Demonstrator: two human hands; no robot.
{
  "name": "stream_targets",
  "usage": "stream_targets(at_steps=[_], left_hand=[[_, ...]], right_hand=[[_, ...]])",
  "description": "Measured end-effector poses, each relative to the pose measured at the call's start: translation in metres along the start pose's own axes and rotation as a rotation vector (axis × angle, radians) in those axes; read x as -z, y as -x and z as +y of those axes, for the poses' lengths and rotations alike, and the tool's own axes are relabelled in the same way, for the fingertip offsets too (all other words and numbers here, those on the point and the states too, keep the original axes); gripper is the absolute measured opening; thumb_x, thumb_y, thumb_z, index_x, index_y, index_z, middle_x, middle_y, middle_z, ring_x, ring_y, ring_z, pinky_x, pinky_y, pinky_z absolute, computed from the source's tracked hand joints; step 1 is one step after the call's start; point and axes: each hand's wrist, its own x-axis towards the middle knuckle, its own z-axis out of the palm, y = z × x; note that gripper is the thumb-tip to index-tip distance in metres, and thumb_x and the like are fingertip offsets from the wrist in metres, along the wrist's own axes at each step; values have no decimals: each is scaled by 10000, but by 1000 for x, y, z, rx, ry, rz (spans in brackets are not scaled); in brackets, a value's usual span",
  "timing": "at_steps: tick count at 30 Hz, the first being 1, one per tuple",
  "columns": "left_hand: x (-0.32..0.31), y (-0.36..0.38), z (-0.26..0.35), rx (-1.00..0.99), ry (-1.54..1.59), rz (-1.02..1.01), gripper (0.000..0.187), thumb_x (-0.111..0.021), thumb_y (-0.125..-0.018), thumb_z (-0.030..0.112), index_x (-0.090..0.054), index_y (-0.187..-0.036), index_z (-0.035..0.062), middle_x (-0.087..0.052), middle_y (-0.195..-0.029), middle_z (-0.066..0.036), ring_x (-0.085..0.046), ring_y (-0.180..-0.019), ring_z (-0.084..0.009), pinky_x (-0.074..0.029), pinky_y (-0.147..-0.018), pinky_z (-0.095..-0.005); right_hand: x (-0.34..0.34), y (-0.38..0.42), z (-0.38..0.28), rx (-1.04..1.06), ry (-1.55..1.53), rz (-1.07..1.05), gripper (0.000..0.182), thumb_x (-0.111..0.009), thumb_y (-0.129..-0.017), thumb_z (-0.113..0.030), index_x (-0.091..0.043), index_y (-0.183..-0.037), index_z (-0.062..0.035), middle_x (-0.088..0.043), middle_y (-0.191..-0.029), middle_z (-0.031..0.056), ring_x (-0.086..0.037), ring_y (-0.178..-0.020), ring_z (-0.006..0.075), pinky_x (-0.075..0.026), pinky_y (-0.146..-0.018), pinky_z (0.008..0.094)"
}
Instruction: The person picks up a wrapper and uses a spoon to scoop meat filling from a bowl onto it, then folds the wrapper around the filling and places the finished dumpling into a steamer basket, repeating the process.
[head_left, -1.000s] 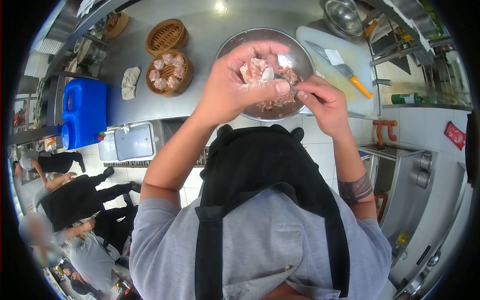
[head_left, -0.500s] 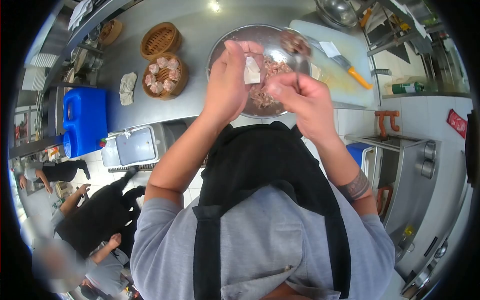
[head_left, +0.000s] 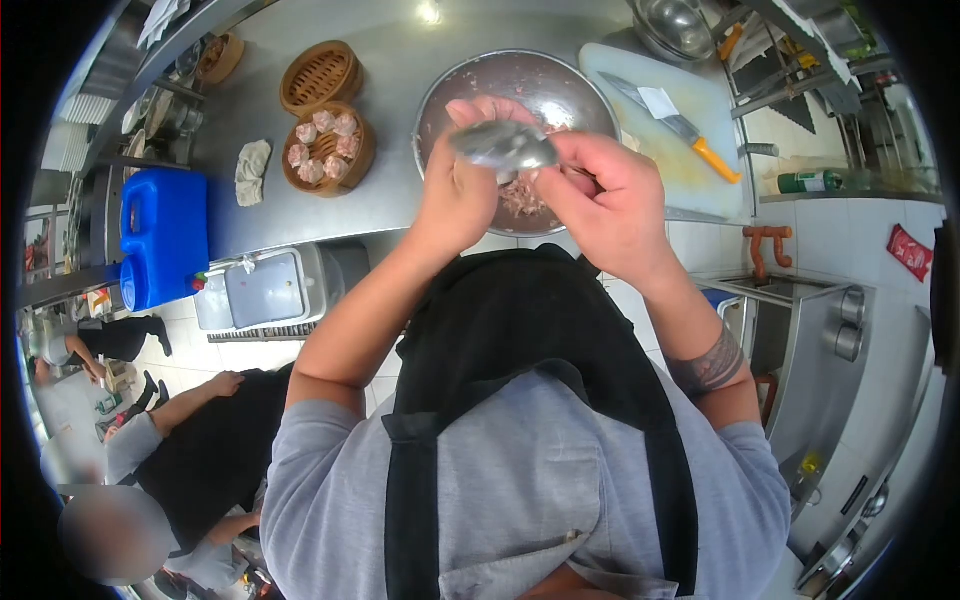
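My left hand point(head_left: 460, 190) is cupped over the left side of a metal mixing bowl point(head_left: 575, 85), its fingers curled upward. A pale, square dumpling wrapper lay in that palm a moment ago; the spoon now hides most of it. In my right hand point(head_left: 615, 195) I grip a metal spoon point(head_left: 500, 147), its shiny bowl directly over my left palm and fingers. Whether the spoon touches the wrapper cannot be seen. Below the hands, pinkish minced meat filling point(head_left: 522, 200) lies in the mixing bowl.
Left of the bowl, a bamboo steamer point(head_left: 361, 165) holds several dumplings, beside another steamer point(head_left: 318, 72) and a folded cloth point(head_left: 252, 172). A yellow-handled knife point(head_left: 712, 158) lies on a white cutting board point(head_left: 650, 150) at right. Co-workers point(head_left: 200, 450) stand lower left, near a blue jug point(head_left: 165, 240).
My right hand has brought the spoon from over the bowl's right side leftward onto my left palm. The meat seen on the spoon is out of sight, and the wrapper is now covered.
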Motion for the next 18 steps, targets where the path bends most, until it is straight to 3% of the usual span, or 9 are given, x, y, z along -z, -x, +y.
stream_targets(at_steps=[2,6,11,13,14,16,17,18], left_hand=[[1,0,-3,-75,-54,-49,783,-169,-1109,634,-609,-1147,-12,-663,-999,-66,-623,-974,-134,-506,-848,-287],[5,2,-3,-90,-29,-153,802,-168,-1094,663,-591,-1178,-13,-659,-1112,-95,-624,-1014,-154,-506,-858,-300],[3,1,-8,-129,57,-165,918,-108,-1039,756,-580,-1219,-10,-641,-1085,-86,-608,-974,-156,-504,-862,-307],[3,2,-8,113,285,-170,1026,-43,-973,829,-572,-1255,-4,-628,-1075,-78,-597,-973,-152,-503,-882,-312],[7,2,-10,112,283,-168,1026,-43,-973,829,-572,-1255,-4,-628,-1075,-78,-597,-973,-152,-503,-882,-312],[18,0,-17,216,339,-234,1016,-243,-921,917,-562,-1285,24,-653,-1112,-82,-607,-988,-126,-490,-818,-280],[19,0,-17,216,340,-231,1016,-243,-921,917,-562,-1285,24,-653,-1112,-82,-607,-988,-126,-490,-818,-280],[18,1,-15,207,442,-246,808,-411,-973,762,-563,-1283,32,-652,-1074,-70,-596,-941,-116,-477,-780,-271]], right_hand=[[-1,-5,-2,134,43,-3,77,-735,-921,-16,-737,-998,-10,-694,-783,17,-514,-609,29,-402,-544,222],[1,-8,-7,137,62,-7,57,-747,-902,-18,-709,-944,-20,-644,-745,-1,-495,-616,22,-387,-529,226],[5,-17,-7,-256,-85,-107,182,-802,-892,-117,-643,-862,-35,-539,-713,-43,-459,-643,3,-371,-548,228],[9,-17,-4,-263,-155,-95,158,-785,-916,-123,-664,-899,-22,-537,-714,-48,-462,-650,11,-384,-570,230],[12,-16,-2,-268,-226,-85,145,-767,-939,-128,-686,-936,-8,-534,-715,-52,-464,-657,19,-396,-592,233],[18,-13,-8,-217,-189,-38,138,-738,-964,-111,-707,-1023,10,-518,-723,-50,-468,-681,30,-404,-613,239],[22,-11,-12,-166,-151,13,173,-708,-988,-93,-729,-1111,28,-503,-731,-47,-472,-704,42,-412,-633,246],[29,-7,-14,-167,-151,10,173,-708,-988,-93,-729,-1111,28,-503,-731,-47,-472,-704,42,-412,-633,246]])
